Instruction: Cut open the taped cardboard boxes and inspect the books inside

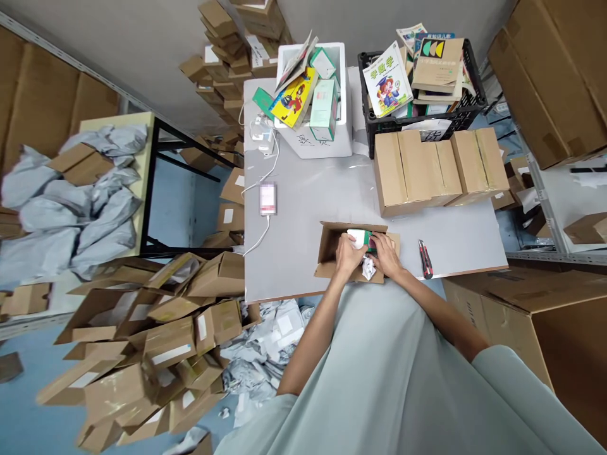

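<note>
An open cardboard box (327, 243) stands at the table's front edge, flaps spread. My left hand (349, 254) and my right hand (386, 254) both reach over it. Between them is a small green-and-white carton (356, 238), gripped by the fingers of both hands at its two ends. Its underside is hidden by the hands. Just below it lies a crumpled piece of white paper (368, 268), close to my right thumb. A red-and-black utility knife (425, 259) rests on the table to the right of my right hand.
On the table (303, 189) stand a white foam box (303, 146) with cartons and booklets, a black crate (370, 136) of books, closed cardboard boxes (417, 170) and a charging phone (268, 199). Opened boxes (165, 341) and grey plastic bags (265, 347) cover the floor at left.
</note>
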Action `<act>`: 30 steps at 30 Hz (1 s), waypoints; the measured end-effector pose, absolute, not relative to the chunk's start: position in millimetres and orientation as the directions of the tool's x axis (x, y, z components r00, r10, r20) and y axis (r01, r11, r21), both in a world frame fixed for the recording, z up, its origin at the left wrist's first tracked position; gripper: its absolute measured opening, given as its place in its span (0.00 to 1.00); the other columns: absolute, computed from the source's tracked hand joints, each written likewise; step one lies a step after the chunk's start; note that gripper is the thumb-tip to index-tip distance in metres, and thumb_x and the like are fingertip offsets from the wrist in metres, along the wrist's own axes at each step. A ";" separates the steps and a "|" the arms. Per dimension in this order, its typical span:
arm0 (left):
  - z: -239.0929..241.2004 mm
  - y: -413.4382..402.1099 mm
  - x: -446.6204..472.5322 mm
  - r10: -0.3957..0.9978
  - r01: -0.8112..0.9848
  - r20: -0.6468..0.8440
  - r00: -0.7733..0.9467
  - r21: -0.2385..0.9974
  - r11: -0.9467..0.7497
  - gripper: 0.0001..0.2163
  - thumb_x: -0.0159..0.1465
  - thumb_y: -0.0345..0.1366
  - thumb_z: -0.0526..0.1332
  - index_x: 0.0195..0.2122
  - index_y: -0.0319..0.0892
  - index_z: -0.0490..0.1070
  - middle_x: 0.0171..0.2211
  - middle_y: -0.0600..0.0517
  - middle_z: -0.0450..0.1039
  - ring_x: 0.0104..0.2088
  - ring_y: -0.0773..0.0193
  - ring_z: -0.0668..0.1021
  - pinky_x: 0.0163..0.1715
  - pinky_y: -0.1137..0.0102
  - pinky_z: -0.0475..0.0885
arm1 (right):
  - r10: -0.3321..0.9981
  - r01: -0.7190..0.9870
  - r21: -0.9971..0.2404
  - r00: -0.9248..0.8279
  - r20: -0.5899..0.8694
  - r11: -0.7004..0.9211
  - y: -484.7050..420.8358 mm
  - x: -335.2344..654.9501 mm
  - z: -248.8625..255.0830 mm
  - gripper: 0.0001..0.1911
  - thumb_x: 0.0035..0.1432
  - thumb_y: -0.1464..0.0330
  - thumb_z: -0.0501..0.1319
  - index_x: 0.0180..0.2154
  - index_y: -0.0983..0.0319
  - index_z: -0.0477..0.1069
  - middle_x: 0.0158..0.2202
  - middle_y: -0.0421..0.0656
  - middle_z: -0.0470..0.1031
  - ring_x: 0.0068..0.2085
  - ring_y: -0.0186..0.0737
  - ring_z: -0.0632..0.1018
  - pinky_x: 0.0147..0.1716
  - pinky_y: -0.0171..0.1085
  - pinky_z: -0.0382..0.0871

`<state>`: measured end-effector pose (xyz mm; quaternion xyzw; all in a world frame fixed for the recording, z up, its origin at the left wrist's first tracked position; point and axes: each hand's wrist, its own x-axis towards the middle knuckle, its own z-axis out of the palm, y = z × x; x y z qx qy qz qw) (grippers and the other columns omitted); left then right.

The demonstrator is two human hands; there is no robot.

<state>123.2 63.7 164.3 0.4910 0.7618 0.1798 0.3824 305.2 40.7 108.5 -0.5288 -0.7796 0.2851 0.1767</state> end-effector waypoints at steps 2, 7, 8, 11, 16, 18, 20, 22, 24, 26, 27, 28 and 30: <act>182.6 66.1 124.6 0.885 0.648 -0.377 -0.272 0.609 0.458 0.19 0.61 0.36 0.74 0.44 0.49 0.62 0.47 0.49 0.77 0.54 0.52 0.81 0.55 0.62 0.73 | 0.932 0.730 -0.630 -0.360 -0.028 0.263 41.9 305.3 112.0 0.31 0.71 0.68 0.63 0.72 0.65 0.66 0.74 0.63 0.68 0.74 0.64 0.68 0.71 0.63 0.65; 240.9 72.5 96.1 0.879 0.630 -0.263 -0.399 0.617 0.471 0.19 0.62 0.42 0.74 0.45 0.49 0.64 0.45 0.50 0.79 0.49 0.51 0.83 0.50 0.61 0.74 | 0.950 0.689 -0.693 -0.312 -0.021 0.211 48.1 307.7 117.5 0.23 0.76 0.66 0.56 0.68 0.62 0.72 0.71 0.59 0.73 0.71 0.61 0.71 0.70 0.63 0.67; 252.3 72.2 87.7 0.877 0.612 -0.238 -0.418 0.639 0.466 0.19 0.62 0.43 0.74 0.45 0.49 0.64 0.44 0.51 0.79 0.47 0.52 0.82 0.48 0.61 0.74 | 0.958 0.665 -0.722 -0.288 -0.012 0.190 49.5 308.1 119.0 0.23 0.77 0.65 0.56 0.68 0.61 0.72 0.70 0.59 0.74 0.71 0.61 0.72 0.70 0.63 0.67; 279.0 67.6 64.9 0.872 0.510 -0.177 -0.456 0.752 0.419 0.19 0.62 0.43 0.75 0.43 0.49 0.65 0.41 0.52 0.78 0.40 0.56 0.80 0.44 0.62 0.73 | 0.982 0.557 -0.823 -0.189 0.005 0.111 51.4 308.6 129.7 0.29 0.76 0.60 0.59 0.72 0.61 0.68 0.69 0.59 0.74 0.70 0.60 0.74 0.70 0.62 0.71; 293.0 61.6 46.8 0.884 0.191 -0.171 -0.435 0.942 0.276 0.18 0.60 0.44 0.75 0.40 0.49 0.65 0.38 0.53 0.73 0.35 0.61 0.77 0.39 0.64 0.75 | 0.989 0.314 -0.949 -0.144 -0.019 0.028 48.3 313.1 174.4 0.55 0.66 0.52 0.73 0.83 0.52 0.47 0.78 0.57 0.62 0.68 0.58 0.78 0.63 0.56 0.80; 291.3 64.5 48.6 0.895 0.113 -0.217 -0.389 0.953 0.280 0.18 0.60 0.46 0.74 0.41 0.48 0.66 0.38 0.53 0.73 0.38 0.61 0.79 0.41 0.64 0.77 | 0.988 0.319 -0.947 -0.155 -0.013 0.038 48.2 319.1 196.0 0.57 0.64 0.53 0.75 0.83 0.49 0.47 0.79 0.54 0.61 0.69 0.59 0.78 0.63 0.54 0.81; 287.4 72.1 56.2 0.907 0.059 -0.255 -0.334 0.955 0.291 0.18 0.61 0.48 0.72 0.43 0.48 0.68 0.40 0.52 0.75 0.43 0.59 0.82 0.46 0.63 0.80 | 0.989 0.387 -0.920 -0.147 0.007 0.064 50.4 328.5 214.0 0.54 0.65 0.56 0.75 0.82 0.49 0.51 0.76 0.53 0.67 0.69 0.60 0.77 0.62 0.53 0.81; 282.4 84.6 69.5 0.919 0.030 -0.262 -0.294 0.959 0.283 0.16 0.65 0.48 0.70 0.46 0.48 0.69 0.45 0.50 0.78 0.49 0.57 0.83 0.51 0.61 0.81 | 0.992 0.453 -0.886 -0.116 0.046 0.094 55.1 340.3 224.9 0.50 0.66 0.57 0.74 0.81 0.50 0.56 0.72 0.53 0.72 0.68 0.60 0.78 0.60 0.52 0.82; 277.1 101.3 88.2 0.937 0.045 -0.223 -0.269 0.969 0.243 0.14 0.68 0.46 0.68 0.51 0.48 0.72 0.54 0.48 0.80 0.58 0.55 0.83 0.59 0.59 0.79 | 0.994 0.503 -0.857 -0.056 0.095 0.110 62.9 352.6 227.3 0.46 0.67 0.57 0.73 0.80 0.50 0.58 0.71 0.53 0.72 0.66 0.59 0.79 0.57 0.50 0.83; 272.6 119.5 110.6 0.959 0.075 -0.182 -0.216 0.976 0.202 0.15 0.72 0.42 0.67 0.57 0.49 0.74 0.63 0.46 0.79 0.67 0.53 0.79 0.65 0.58 0.77 | 0.989 0.558 -0.825 0.045 0.142 0.093 74.2 362.5 222.1 0.43 0.69 0.56 0.70 0.78 0.54 0.60 0.71 0.55 0.72 0.66 0.59 0.79 0.57 0.50 0.83; 270.7 127.8 122.4 0.969 0.091 -0.176 -0.175 0.977 0.193 0.15 0.74 0.40 0.66 0.60 0.49 0.74 0.66 0.45 0.78 0.70 0.52 0.77 0.67 0.58 0.76 | 0.982 0.587 -0.807 0.108 0.153 0.061 81.3 366.0 217.3 0.41 0.69 0.56 0.69 0.77 0.56 0.61 0.70 0.57 0.72 0.64 0.60 0.79 0.57 0.51 0.82; 269.1 135.0 134.1 0.975 0.106 -0.181 -0.126 0.975 0.195 0.16 0.75 0.38 0.64 0.63 0.49 0.74 0.68 0.45 0.77 0.71 0.52 0.76 0.67 0.58 0.77 | 0.973 0.612 -0.790 0.174 0.153 0.015 89.2 368.2 211.7 0.41 0.70 0.55 0.68 0.77 0.58 0.61 0.69 0.58 0.73 0.62 0.60 0.81 0.57 0.52 0.82; 266.0 144.2 155.2 0.975 0.138 -0.219 -0.023 0.966 0.220 0.18 0.78 0.35 0.59 0.68 0.48 0.72 0.70 0.44 0.76 0.71 0.53 0.77 0.66 0.59 0.78 | 0.947 0.633 -0.769 0.293 0.133 -0.088 106.5 369.8 199.9 0.40 0.71 0.54 0.67 0.76 0.61 0.61 0.66 0.61 0.74 0.55 0.60 0.84 0.56 0.55 0.81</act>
